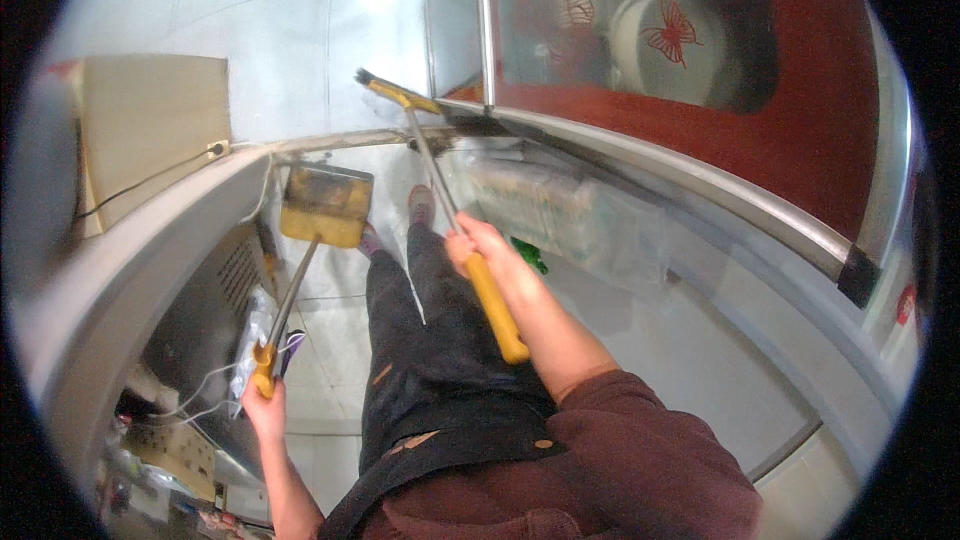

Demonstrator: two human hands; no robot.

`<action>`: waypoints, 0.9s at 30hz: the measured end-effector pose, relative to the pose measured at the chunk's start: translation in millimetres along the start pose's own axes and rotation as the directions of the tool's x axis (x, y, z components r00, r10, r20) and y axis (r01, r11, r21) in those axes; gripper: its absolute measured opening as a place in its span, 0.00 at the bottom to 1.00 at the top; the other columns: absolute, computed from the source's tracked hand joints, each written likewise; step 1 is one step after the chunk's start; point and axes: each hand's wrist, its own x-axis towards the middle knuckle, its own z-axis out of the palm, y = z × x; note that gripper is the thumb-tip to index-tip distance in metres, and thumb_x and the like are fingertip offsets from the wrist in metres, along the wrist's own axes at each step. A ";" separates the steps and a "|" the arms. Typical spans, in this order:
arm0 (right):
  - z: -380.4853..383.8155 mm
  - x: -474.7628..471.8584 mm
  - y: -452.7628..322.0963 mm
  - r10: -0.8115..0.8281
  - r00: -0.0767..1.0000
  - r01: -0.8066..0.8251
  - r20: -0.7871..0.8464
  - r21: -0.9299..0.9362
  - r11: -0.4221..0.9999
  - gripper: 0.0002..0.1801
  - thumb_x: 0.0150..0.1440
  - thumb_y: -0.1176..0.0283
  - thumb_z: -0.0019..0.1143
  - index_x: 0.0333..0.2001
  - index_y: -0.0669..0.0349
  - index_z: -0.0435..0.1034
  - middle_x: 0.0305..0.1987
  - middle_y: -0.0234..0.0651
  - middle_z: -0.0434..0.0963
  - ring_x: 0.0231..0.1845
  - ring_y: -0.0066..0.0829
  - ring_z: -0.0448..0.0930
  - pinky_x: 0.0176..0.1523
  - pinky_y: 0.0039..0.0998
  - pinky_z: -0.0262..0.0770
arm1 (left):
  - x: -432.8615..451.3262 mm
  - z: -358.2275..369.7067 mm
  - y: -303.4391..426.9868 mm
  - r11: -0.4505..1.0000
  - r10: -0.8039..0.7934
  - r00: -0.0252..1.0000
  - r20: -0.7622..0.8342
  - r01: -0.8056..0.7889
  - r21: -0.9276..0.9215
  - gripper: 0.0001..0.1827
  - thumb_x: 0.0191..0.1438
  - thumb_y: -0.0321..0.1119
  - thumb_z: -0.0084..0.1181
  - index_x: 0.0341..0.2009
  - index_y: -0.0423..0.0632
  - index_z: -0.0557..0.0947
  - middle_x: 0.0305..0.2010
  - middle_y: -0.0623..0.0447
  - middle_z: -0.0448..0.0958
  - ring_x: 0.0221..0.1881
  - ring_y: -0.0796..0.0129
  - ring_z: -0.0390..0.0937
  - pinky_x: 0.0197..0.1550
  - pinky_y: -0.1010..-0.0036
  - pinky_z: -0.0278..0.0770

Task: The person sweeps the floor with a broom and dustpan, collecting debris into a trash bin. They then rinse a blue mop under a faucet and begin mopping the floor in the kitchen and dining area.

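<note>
My left hand (264,399) grips the yellow end of a long-handled dustpan (326,231), whose yellow pan hangs ahead near my feet. Dark smudges and some debris show inside the pan; what they are I cannot tell. My right hand (480,240) is closed around the pole of a broom (401,99), just above its yellow grip sleeve. The broom's yellow head with dark bristles points away from me, by the lower corner of a glass-fronted cabinet. Whether the bristles touch a surface is unclear.
At right runs the cabinet (667,109) with a metal rail and butterfly decals. Wrapped packs (532,191) sit below it. A pale counter edge (172,199) curves along the left, with a socket and cable (217,148). White wires and a silvery bag (255,334) lie beneath.
</note>
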 end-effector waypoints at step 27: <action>43.5 -61.5 39.3 -0.050 0.986 0.009 -0.161 -0.248 0.969 0.15 0.58 0.60 0.41 0.30 0.61 0.56 0.15 0.26 0.56 0.09 0.13 0.55 0.12 0.15 0.51 | 7.7 -2.0 -4.7 0.999 -0.039 0.999 0.009 0.039 -0.030 0.11 0.42 0.25 0.52 0.34 0.38 0.74 0.24 0.49 0.72 0.26 0.69 0.68 0.33 0.74 0.67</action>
